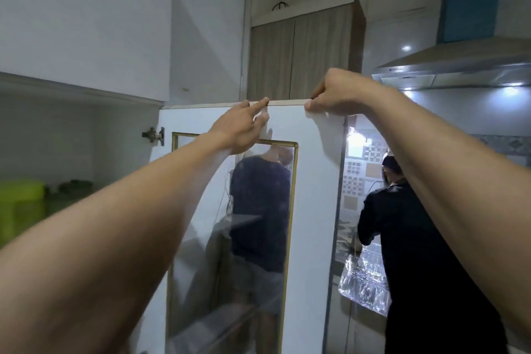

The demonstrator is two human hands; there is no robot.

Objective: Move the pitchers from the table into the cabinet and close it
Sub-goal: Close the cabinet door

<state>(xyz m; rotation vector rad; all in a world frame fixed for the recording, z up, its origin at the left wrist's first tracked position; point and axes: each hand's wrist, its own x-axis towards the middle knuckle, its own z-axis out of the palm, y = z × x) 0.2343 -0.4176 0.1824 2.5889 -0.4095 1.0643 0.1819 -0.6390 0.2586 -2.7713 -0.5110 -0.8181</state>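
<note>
The white cabinet door (313, 210) with a gold-framed glass panel stands open in front of me, hinged at its left. My right hand (336, 92) is curled over the door's top right corner and grips it. My left hand (244, 126) rests against the door's top edge, fingers stretched out along it. Inside the open cabinet (86, 135) at the left, a lime green pitcher (20, 204) stands on the shelf, with a darker green one (73, 190) behind it, dim and partly hidden by my left arm.
A person in dark clothes (416, 253) stands at the right with their back to me, close beside the door. A steel range hood (459, 69) hangs at the upper right. A wooden wall cabinet (301, 52) is above the door. A metal hinge (153, 135) sits on the door's left edge.
</note>
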